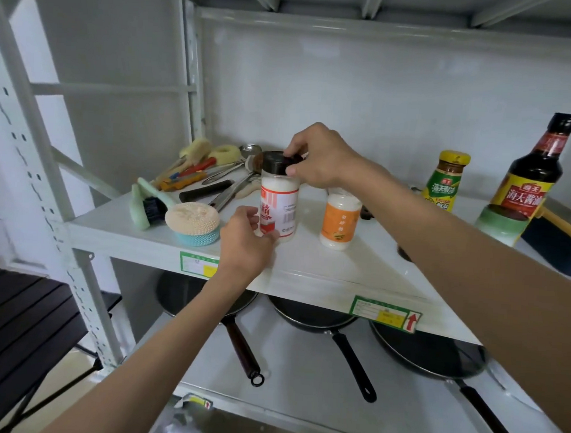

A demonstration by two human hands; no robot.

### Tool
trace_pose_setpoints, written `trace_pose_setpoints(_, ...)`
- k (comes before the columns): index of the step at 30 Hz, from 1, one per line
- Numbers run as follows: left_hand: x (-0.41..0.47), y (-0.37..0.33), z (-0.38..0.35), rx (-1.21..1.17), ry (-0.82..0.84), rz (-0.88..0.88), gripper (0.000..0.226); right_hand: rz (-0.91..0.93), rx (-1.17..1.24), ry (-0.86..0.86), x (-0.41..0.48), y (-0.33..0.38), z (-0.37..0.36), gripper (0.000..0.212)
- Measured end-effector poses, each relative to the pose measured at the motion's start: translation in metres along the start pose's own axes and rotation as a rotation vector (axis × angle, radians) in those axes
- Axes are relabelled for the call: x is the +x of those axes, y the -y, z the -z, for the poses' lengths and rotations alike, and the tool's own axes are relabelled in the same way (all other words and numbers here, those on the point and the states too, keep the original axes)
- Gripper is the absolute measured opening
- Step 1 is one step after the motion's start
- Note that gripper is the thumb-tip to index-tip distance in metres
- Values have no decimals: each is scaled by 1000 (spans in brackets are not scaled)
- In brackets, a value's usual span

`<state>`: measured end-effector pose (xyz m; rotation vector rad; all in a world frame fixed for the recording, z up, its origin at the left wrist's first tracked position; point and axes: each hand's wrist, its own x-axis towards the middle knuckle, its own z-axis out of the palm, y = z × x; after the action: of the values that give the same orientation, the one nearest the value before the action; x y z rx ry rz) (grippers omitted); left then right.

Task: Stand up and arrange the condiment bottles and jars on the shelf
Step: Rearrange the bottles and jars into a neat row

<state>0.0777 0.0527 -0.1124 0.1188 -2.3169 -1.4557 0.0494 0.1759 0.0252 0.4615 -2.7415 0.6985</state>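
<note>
Red-labelled seasoning jar (279, 203) upright mid-shelf (324, 267); right hand (319, 157) pinches its black cap (276, 163), left hand (247, 237) cups its base. Orange-labelled jar (340, 218) stands just right; soy sauce bottle (534, 175) far right.

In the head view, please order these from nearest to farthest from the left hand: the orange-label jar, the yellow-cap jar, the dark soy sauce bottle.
From the left hand:
1. Orange-label jar, just right of the jar being held.
2. Yellow-cap jar, farther right, toward the back.
3. Dark soy sauce bottle, at the far right edge.
</note>
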Motion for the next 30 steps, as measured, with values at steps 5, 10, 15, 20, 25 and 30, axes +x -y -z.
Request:
trace_pose_setpoints(5, 13, -5, -1, 49, 64, -20, 62, -23, -46, 64, 5, 7, 9, 37)
trace_pose_setpoints(10, 12, -11, -6, 29, 74, -5, 58, 44, -128, 7, 5, 6, 4, 30)
trace_pose_setpoints(15, 13, -18, -9, 66, 162, -30, 51, 58, -182, 48, 5, -1, 10, 29)
trace_pose_setpoints(20, 14, -19, -17, 34, 153, 33, 53, 70, -172, 60, 1, -7, 12, 39)
trace_pose_setpoints(25, 12, -20, -20, 65, 119, 27, 54, 83, -157, 52, 0, -9, 11, 29)
trace_pose_setpoints(30, 14, -20, -24, 72, 110, 41, 55, 94, -152, 13, 1, -14, 5, 25)
